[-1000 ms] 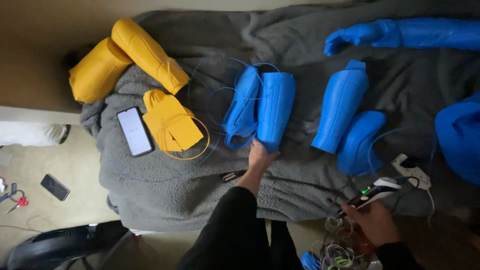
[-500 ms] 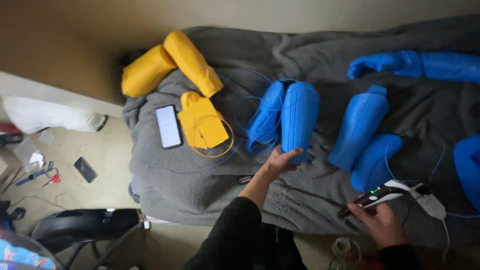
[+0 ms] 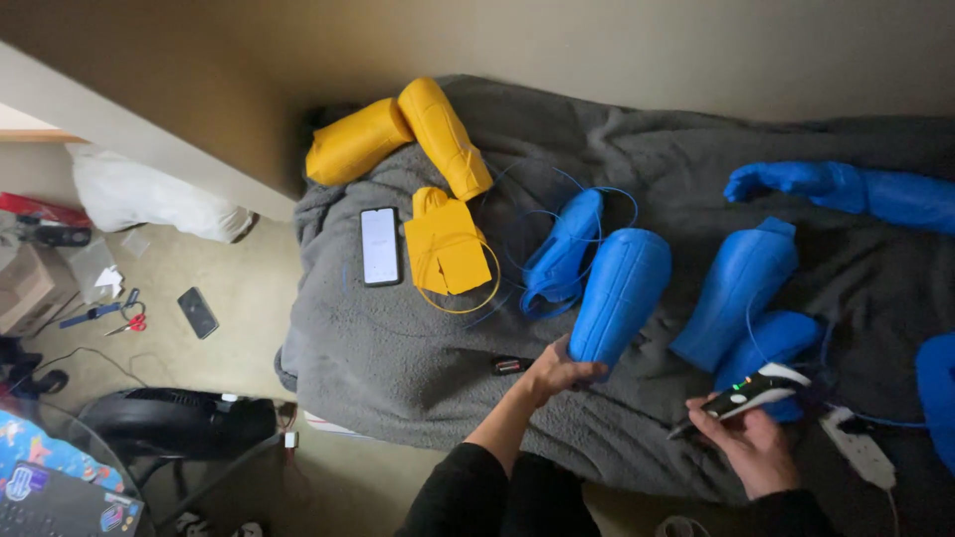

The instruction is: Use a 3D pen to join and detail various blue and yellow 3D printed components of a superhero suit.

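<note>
At frame centre our left hand (image 3: 557, 373) grasps the blue shell (image 3: 619, 295) to steady it, while our right hand (image 3: 751, 447) clenches a handheld tool (image 3: 748, 391).

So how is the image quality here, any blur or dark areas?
Head view: sharp and evenly lit on the grey blanket and blue shell; floor corner at lower left falls dark; left hand and right hand show no motion blur.

A grey fleece blanket (image 3: 398, 348) carries everything. A smartphone (image 3: 379, 246) lies near its left edge; just right sits a flat yellow piece (image 3: 446, 247), beyond it blue shells (image 3: 619, 293), above it yellow shells (image 3: 398, 134).
</note>
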